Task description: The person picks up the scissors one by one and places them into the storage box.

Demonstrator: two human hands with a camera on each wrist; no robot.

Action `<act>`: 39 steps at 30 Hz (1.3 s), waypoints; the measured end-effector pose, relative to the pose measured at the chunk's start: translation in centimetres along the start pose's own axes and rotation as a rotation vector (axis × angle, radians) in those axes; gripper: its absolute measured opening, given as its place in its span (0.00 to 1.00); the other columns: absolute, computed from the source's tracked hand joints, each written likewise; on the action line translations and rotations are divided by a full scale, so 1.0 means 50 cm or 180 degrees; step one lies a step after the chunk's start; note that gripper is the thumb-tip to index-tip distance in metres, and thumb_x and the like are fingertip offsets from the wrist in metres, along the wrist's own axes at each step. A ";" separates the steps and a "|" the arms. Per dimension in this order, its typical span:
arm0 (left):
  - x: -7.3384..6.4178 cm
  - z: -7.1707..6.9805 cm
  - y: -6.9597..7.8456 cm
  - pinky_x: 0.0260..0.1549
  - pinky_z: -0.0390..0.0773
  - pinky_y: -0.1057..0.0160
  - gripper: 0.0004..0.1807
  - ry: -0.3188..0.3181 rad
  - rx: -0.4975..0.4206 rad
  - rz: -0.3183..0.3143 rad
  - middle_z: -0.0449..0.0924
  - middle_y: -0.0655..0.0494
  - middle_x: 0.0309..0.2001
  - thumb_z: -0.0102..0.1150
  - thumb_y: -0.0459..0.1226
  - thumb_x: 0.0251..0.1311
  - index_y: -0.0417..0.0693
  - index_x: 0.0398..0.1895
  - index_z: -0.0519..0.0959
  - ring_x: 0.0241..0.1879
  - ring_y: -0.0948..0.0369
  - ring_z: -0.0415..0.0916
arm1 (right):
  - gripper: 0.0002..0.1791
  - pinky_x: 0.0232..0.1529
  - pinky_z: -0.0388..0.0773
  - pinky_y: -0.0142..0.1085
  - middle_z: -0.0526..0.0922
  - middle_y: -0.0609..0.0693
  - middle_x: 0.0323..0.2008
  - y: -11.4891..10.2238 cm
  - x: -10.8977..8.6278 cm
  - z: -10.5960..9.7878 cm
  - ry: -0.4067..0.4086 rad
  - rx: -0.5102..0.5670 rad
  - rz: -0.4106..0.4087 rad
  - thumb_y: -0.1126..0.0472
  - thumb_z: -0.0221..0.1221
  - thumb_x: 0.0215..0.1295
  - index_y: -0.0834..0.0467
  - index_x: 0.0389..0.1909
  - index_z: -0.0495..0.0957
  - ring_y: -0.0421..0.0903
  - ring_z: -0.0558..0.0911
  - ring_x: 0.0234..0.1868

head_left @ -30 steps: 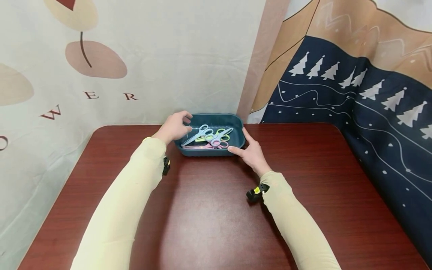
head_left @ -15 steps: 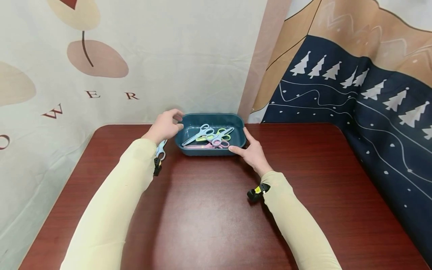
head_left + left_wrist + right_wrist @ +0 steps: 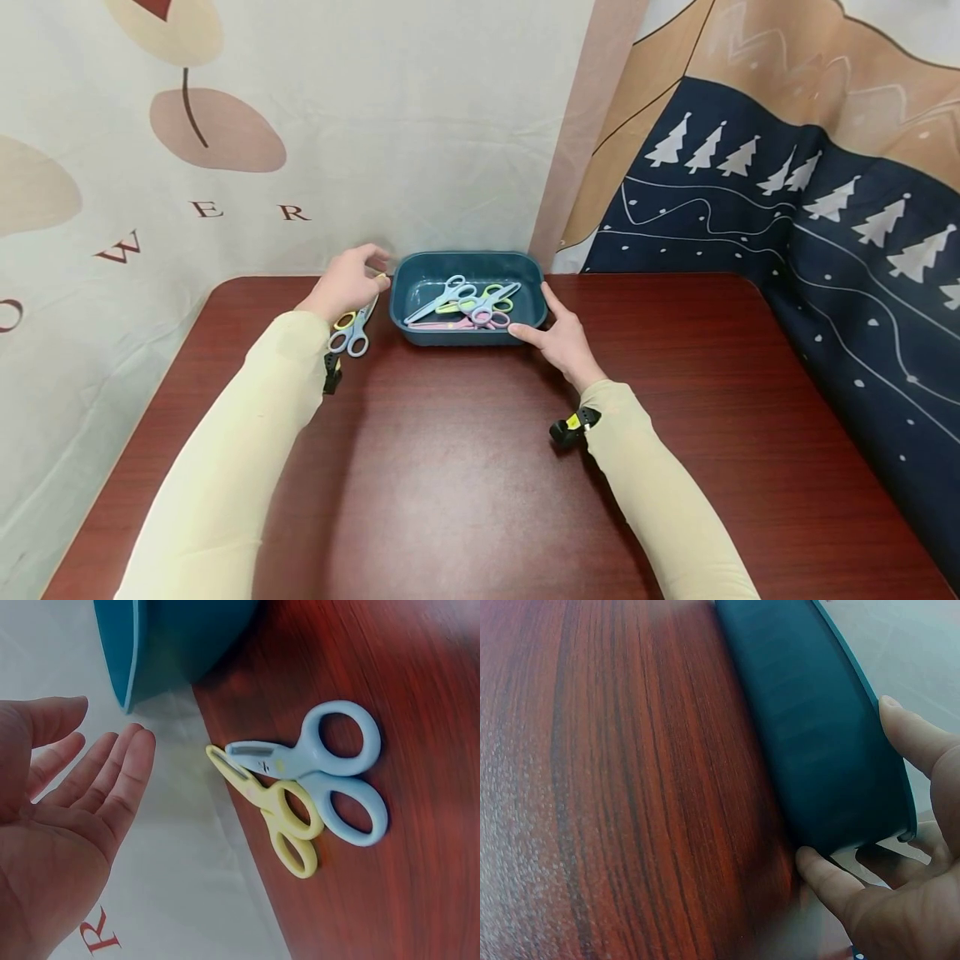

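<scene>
A dark teal plastic bin (image 3: 468, 337) stands at the back edge of the table, with several pastel scissors (image 3: 491, 304) in blue, green and pink lying in it. My right hand (image 3: 558, 337) grips its near right corner, thumb on the rim and fingers along the side. Left of the bin, my left hand (image 3: 345, 283) hovers with loosely bent fingers and holds nothing. Beneath it lie blue scissors (image 3: 315, 761) and smaller yellow scissors (image 3: 277, 810), side by side and touching on the table. In the head view the left hand partly covers both pairs.
The reddish-brown wooden table (image 3: 450, 467) spreads toward me. A pale printed cloth (image 3: 420, 125) hangs right behind the bin, and a navy cloth with white trees (image 3: 705, 200) hangs on the right. Each wrist wears a black camera (image 3: 567, 429).
My left hand has moved left, away from the bin, and the blue and yellow scissors on the table have come into sight under it. The right hand and bin have stayed put.
</scene>
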State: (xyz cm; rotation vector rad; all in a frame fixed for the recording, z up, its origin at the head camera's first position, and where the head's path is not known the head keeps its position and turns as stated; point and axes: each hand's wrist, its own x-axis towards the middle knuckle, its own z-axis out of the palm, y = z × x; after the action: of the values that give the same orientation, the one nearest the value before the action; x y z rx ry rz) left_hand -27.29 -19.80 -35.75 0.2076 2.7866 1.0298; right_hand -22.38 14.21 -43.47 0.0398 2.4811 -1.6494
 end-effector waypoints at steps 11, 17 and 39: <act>-0.010 -0.009 -0.034 0.61 0.74 0.40 0.24 0.0050 0.0168 -0.0009 0.75 0.32 0.64 0.54 0.32 0.71 0.32 0.69 0.70 0.63 0.38 0.74 | 0.56 0.78 0.56 0.52 0.51 0.52 0.83 0.001 0.001 -0.002 -0.0013 -0.0017 -0.0044 0.49 0.73 0.63 0.45 0.84 0.48 0.53 0.53 0.81; -0.017 -0.014 -0.053 0.57 0.76 0.41 0.24 0.0077 0.0251 -0.0067 0.76 0.31 0.61 0.54 0.33 0.71 0.31 0.67 0.71 0.60 0.38 0.75 | 0.56 0.78 0.56 0.52 0.51 0.52 0.83 0.003 0.002 -0.001 -0.0006 -0.0024 -0.0011 0.49 0.73 0.62 0.44 0.84 0.48 0.54 0.53 0.81; -0.038 -0.016 -0.119 0.63 0.71 0.37 0.25 0.0090 0.0515 -0.0326 0.73 0.27 0.63 0.56 0.34 0.70 0.30 0.67 0.70 0.63 0.34 0.71 | 0.55 0.78 0.57 0.51 0.52 0.51 0.83 0.006 0.007 -0.002 -0.0004 -0.0003 -0.0039 0.48 0.73 0.63 0.45 0.84 0.49 0.52 0.54 0.81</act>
State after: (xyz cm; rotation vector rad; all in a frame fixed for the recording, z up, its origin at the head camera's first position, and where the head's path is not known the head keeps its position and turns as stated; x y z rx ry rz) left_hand -26.06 -25.13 -38.85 0.0692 2.8733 0.7912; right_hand -22.69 14.39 -43.77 0.0235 2.4863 -1.6523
